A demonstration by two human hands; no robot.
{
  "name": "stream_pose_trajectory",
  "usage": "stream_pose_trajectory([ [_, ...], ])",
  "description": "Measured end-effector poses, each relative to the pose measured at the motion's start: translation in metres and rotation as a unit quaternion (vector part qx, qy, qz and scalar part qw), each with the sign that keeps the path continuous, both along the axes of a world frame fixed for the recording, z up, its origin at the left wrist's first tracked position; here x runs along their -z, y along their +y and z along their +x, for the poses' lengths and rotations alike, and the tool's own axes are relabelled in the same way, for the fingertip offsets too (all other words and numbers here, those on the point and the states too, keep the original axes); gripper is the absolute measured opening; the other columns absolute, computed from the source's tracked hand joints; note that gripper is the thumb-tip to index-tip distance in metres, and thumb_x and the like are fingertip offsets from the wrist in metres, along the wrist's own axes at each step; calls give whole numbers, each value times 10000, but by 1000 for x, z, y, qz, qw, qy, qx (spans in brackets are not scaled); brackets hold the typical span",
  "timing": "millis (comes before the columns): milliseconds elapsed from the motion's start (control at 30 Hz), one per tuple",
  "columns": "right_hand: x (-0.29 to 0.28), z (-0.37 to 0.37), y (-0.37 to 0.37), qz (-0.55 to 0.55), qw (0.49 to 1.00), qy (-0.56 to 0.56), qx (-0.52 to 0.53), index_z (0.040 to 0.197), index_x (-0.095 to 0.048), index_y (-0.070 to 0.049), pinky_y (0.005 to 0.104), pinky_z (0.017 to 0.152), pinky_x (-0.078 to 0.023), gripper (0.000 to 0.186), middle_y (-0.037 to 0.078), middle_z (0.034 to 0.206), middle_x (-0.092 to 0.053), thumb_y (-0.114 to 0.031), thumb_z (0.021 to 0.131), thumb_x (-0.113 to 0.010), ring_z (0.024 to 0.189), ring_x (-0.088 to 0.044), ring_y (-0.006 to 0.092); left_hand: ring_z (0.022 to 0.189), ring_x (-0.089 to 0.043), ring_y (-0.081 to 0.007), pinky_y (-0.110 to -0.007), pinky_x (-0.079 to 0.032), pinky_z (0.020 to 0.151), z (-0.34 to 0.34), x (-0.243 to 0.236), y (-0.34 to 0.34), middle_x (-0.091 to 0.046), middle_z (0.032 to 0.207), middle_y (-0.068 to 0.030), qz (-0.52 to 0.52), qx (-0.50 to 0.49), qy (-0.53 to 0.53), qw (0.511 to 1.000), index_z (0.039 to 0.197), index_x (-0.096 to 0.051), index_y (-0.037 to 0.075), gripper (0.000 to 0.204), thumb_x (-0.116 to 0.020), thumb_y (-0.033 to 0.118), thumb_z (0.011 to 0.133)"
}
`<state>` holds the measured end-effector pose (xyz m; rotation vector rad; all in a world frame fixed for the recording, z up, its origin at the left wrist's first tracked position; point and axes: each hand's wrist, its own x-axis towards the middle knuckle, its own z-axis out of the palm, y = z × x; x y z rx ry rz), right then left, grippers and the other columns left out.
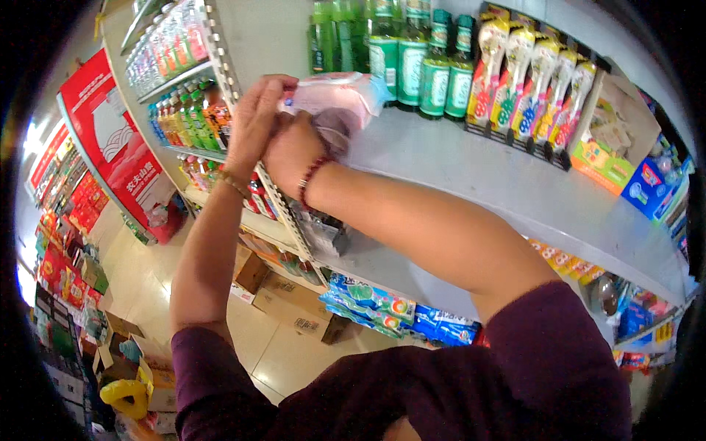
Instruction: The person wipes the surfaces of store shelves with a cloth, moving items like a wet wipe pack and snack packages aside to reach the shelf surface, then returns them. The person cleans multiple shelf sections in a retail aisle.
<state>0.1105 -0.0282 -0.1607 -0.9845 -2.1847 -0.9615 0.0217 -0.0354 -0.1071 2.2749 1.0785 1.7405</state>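
A soft pink-and-white plastic package [338, 94] with a light blue end is held up over the shelf, in front of the green bottles. My left hand [254, 121] is closed at the package's left end, its thumb side against my other hand. Just beside it, my right hand [290, 153] grips a crumpled greyish-purple cloth [334, 131], which lies against the underside of the package. The fingertips of my right hand are partly hidden behind its knuckles and the cloth.
Green bottles [435, 73] stand along the back of the grey shelf [441, 158]. Right of them are a rack of colourful packaged items [526, 81] and an open carton [614, 136]. Blue packs [382, 305] lie lower down. Drink shelves [187, 110] and cardboard boxes [294, 301] are left.
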Motion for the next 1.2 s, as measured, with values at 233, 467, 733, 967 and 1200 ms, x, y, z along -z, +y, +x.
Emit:
stream_pose_trajectory([
  [233,-8,9,-16,-63,996,-60,4,864,-729,-171,456,767,-391,208,42,875,-684,-230,815,-536,939,-565,254,1078,-542,-190,-315,-372,991,-5,3,3,-611,1099,-104,-11,27,-31,999,1112,-599,-11,408,-390,316,987],
  [467,-25,171,-89,-66,996,-56,20,893,-690,-170,375,768,-414,179,10,906,-640,-261,804,-564,960,-536,222,1041,-529,-158,-281,-356,973,-5,15,16,-608,1084,-80,2,14,32,999,1117,-596,-4,349,-397,258,999],
  [733,-31,400,-196,-103,990,-16,90,1089,-659,-219,356,856,-449,418,-7,1047,-644,-194,676,-720,990,-555,204,1094,-534,-161,-291,-366,972,34,20,9,-614,1116,-82,56,-2,114,992,1112,-598,18,247,-465,179,981],
  [967,-36,593,-305,-177,932,77,308,1186,-629,-119,350,959,-401,572,65,1193,-608,2,628,-649,1067,-524,263,1093,-541,-186,-308,-376,970,52,25,-5,-615,1117,-82,84,9,187,979,1104,-607,27,220,-483,148,968],
  [1200,87,720,-391,-13,816,520,253,1236,-546,16,295,869,-452,393,92,1159,-609,-94,860,-576,1010,-564,167,1095,-537,-185,-305,-369,974,58,38,16,-625,1126,-76,74,-9,169,983,1103,-622,36,250,-479,193,973],
])
